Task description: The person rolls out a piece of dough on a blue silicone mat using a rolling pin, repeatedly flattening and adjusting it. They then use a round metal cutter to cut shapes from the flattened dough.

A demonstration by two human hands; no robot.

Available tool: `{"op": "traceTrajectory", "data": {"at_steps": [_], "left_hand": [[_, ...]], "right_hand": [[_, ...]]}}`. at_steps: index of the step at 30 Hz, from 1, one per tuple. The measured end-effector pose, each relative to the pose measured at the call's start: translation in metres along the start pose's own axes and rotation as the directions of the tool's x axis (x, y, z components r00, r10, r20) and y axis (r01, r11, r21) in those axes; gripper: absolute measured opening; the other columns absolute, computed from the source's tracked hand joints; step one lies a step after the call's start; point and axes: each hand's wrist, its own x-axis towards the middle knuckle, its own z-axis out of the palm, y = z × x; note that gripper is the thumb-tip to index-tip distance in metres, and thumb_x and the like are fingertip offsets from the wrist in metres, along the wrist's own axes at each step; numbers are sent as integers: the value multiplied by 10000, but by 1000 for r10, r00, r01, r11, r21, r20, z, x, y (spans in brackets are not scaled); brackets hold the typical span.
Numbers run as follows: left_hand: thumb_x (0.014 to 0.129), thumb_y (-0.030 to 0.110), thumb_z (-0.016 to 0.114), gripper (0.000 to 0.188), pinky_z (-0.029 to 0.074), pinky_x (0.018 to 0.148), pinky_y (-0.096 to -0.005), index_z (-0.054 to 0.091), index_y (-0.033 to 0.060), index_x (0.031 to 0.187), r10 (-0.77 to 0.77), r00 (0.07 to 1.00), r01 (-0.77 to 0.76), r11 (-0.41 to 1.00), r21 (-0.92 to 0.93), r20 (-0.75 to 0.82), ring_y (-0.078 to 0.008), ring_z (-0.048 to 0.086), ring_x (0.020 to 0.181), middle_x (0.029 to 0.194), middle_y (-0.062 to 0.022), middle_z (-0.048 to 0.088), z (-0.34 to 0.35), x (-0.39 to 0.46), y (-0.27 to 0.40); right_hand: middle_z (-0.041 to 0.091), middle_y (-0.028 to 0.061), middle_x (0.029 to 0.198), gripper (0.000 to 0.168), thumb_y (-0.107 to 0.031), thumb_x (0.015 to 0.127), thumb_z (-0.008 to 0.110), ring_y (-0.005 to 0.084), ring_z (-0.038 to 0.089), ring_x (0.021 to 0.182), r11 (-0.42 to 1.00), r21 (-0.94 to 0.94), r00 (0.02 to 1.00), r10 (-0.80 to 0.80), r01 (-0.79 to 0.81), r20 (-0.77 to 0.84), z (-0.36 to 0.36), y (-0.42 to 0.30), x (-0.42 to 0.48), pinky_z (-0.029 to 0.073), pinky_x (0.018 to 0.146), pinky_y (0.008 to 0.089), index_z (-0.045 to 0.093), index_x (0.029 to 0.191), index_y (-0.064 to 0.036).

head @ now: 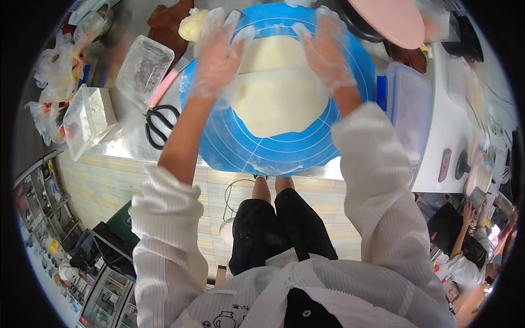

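A rolled-out sheet of pale dough (279,108) lies on a round blue silicone mat (229,147) with white ring lines. My left hand (217,57), in a clear plastic glove, is at the dough's left edge with its fingers stretched away from me. At the right edge is my right hand (328,49), gloved likewise, fingers spread. Both hands are blurred. Between them a pale blurred band (277,74) crosses the dough; I cannot tell whether it is a rolling pin or a fold. A yellowish lump (192,25), perhaps dough in plastic, sits beyond my left hand.
Left of the mat are black-handled scissors (158,125), a pink-handled tool (164,87), a clear plastic box (145,69) and a container of white powder (96,110). On the right are a lidded plastic box (410,110) and a pink round object (396,18). Another person's arm (461,233) shows far right.
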Motion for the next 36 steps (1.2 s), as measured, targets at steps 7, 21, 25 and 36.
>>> {"op": "traceTrajectory", "data": {"at_steps": [7,21,25,36], "left_hand": [[995,377,516,733,208,1226,-534,323,-69,1544,-288,940,201,899,389,182,-418,269,1501,1624,-246,293,-5,-86,101],[940,365,621,773,173,1241,-518,362,-92,1507,-181,983,173,964,204,22,-438,279,1485,1573,-282,351,41,16,51],[941,372,625,771,186,1236,-517,363,-76,1510,-131,986,115,982,147,102,-437,283,1480,1564,-282,362,24,18,33],[929,424,652,816,209,1220,-533,350,-32,1535,-160,983,133,956,260,88,-428,312,1466,1566,-278,356,13,4,35]], "right_hand": [[491,185,1512,586,-347,990,542,361,393,1449,972,-209,952,-39,106,303,-57,-16,-90,240,1209,567,480,1456,4],[496,228,1496,663,-430,986,551,413,395,1431,989,-100,994,-108,110,31,15,11,32,266,1195,561,464,1463,23],[515,226,1479,639,-420,982,548,398,399,1433,988,-52,989,-146,148,30,6,3,30,253,1207,540,488,1444,18],[476,242,1500,697,-430,964,585,421,396,1425,985,-39,983,-165,169,80,8,-4,15,232,1222,523,448,1457,42]]}}
